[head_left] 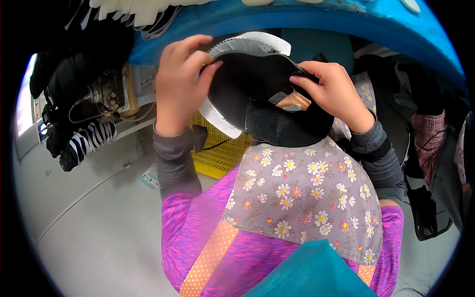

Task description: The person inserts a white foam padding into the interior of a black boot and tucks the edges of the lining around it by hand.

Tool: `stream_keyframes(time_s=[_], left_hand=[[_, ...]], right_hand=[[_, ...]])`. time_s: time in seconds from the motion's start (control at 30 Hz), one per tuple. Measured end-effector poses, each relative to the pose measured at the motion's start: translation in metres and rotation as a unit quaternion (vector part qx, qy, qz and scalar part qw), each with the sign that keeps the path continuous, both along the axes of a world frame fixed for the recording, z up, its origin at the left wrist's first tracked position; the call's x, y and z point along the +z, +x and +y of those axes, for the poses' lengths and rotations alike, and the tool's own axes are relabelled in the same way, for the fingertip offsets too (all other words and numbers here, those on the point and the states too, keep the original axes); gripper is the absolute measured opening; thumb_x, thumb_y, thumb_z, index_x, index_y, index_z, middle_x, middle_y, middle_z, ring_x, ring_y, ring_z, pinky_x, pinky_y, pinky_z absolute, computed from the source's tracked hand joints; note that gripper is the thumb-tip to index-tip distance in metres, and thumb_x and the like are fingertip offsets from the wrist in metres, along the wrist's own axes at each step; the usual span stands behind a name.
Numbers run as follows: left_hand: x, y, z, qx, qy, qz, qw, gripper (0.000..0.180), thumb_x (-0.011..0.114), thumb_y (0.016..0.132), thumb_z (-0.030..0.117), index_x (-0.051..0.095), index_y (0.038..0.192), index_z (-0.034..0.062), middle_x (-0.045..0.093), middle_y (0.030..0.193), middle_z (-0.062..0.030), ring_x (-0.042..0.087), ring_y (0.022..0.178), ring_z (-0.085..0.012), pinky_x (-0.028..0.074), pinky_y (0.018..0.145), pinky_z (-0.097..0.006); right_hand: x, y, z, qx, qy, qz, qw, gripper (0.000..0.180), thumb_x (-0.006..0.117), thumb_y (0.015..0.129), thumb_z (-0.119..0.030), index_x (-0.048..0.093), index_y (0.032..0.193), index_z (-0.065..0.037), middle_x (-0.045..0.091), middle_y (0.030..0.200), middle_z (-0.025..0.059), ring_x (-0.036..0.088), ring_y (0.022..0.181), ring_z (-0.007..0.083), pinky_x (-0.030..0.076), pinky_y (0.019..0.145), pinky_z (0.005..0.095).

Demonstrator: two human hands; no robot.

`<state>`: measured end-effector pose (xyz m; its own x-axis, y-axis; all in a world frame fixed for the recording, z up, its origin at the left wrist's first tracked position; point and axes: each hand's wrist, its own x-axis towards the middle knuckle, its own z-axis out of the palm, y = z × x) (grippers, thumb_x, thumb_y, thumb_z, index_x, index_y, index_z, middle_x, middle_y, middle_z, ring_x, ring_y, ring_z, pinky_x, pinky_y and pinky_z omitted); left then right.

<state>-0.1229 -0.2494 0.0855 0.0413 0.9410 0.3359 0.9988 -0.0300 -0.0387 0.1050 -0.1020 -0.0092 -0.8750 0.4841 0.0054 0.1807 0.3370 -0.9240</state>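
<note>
We see both hands raised in front of the chest, grasping one black shoe upper (257, 94) with a white padded edge. The left hand (179, 81) pinches its left rim, thumb pressed on the black inner face and fingers curled behind the white edge. The right hand (332, 91) grips the right side, fingertips on the dark fabric just above an orange patch (293, 101) and a stretch of mesh. The upper sits between the hands, above the flowered grey apron (302, 193) on the lap.

Below and behind the piece, a yellow slatted crate (220, 156) stands on the floor; the hands and the upper cover most of it, so we cannot tell what lies inside. Far across the top runs a blue table edge (316, 22) with white cut pieces (143, 12) stacked at the left, cut off by the frame. On the left, a dark machine (99, 91) and a striped cloth (91, 138) are hard to make out. A teal shape (311, 272) at the near edge is cut off too.
</note>
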Motion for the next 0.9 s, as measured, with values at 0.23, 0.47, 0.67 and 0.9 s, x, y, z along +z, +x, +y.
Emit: stream_keyframes(time_s=[0.23, 0.47, 0.67, 0.9], left_hand=[[-0.022, 0.015, -0.003, 0.107, -0.097, -0.249, 0.958, 0.022, 0.073, 0.080, 0.000, 0.059, 0.097, 0.0000, 0.068, 0.094, -0.0109, 0.065, 0.081, -0.0214, 0.051, 0.073, -0.030], [-0.030, -0.004, 0.009, 0.174, 0.075, -0.180, 0.965, 0.022, 0.070, 0.087, 0.006, 0.063, 0.107, 0.0007, 0.067, 0.094, -0.0036, 0.060, 0.091, -0.0094, 0.047, 0.084, -0.025], [-0.031, -0.026, 0.006, 0.160, -0.065, -0.671, 0.721, 0.037, 0.060, 0.088, -0.001, 0.059, 0.125, -0.0048, 0.068, 0.112, -0.0083, 0.065, 0.101, -0.0160, 0.048, 0.093, -0.026], [0.003, -0.001, 0.027, -0.024, 0.036, -0.728, 0.684, 0.061, 0.063, 0.089, 0.031, 0.050, 0.137, -0.0040, 0.059, 0.129, -0.0124, 0.057, 0.117, -0.0188, 0.042, 0.103, -0.031]], right_hand=[[-0.001, 0.000, -0.005, -0.012, 0.113, 0.015, 0.993, 0.018, 0.069, 0.087, -0.020, 0.067, 0.085, -0.003, 0.061, 0.062, 0.0160, 0.062, 0.056, 0.0315, 0.047, 0.052, 0.0364], [0.000, 0.005, -0.007, 0.006, 0.014, 0.079, 0.997, 0.013, 0.071, 0.084, -0.013, 0.070, 0.092, -0.003, 0.064, 0.070, 0.0158, 0.062, 0.060, 0.0325, 0.048, 0.055, 0.0348], [-0.007, -0.004, 0.006, -0.015, -0.010, 0.102, 0.995, 0.019, 0.073, 0.082, -0.012, 0.068, 0.096, -0.001, 0.066, 0.078, 0.0178, 0.064, 0.070, 0.0352, 0.050, 0.060, 0.0372], [0.020, -0.020, 0.029, -0.154, 0.160, 0.156, 0.963, 0.028, 0.079, 0.082, -0.025, 0.068, 0.091, -0.001, 0.066, 0.075, 0.0183, 0.063, 0.062, 0.0341, 0.049, 0.056, 0.0336]])
